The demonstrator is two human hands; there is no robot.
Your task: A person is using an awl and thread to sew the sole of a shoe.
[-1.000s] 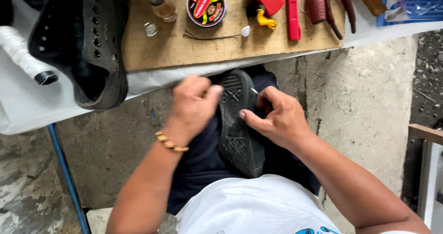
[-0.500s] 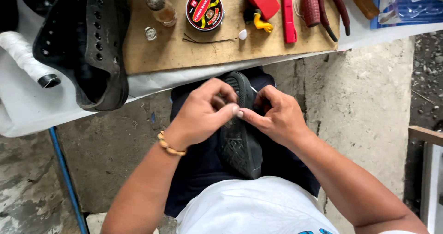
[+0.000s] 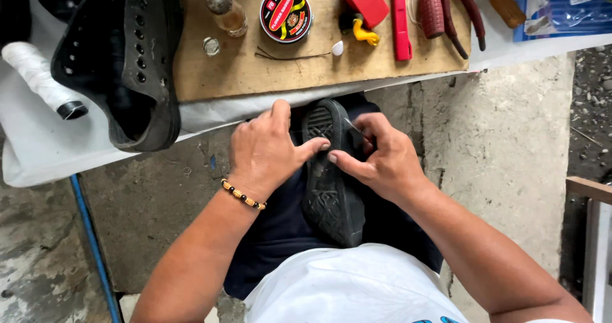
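My left hand [image 3: 264,154] and right hand [image 3: 382,164] both pinch the sole-up black shoe [image 3: 331,176] at frame centre on my lap, needle [image 3: 352,127] at its edge; I judge stitching midway, mate [image 3: 121,55] waiting upper left.

At twelve o'clock the worktop [image 3: 210,109] edge blocks us; bare floor [image 3: 503,144] at three o'clock lies open.

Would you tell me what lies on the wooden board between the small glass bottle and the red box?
A round tin with a red and black lid lies between the bottle and the red box, seen from the head camera.
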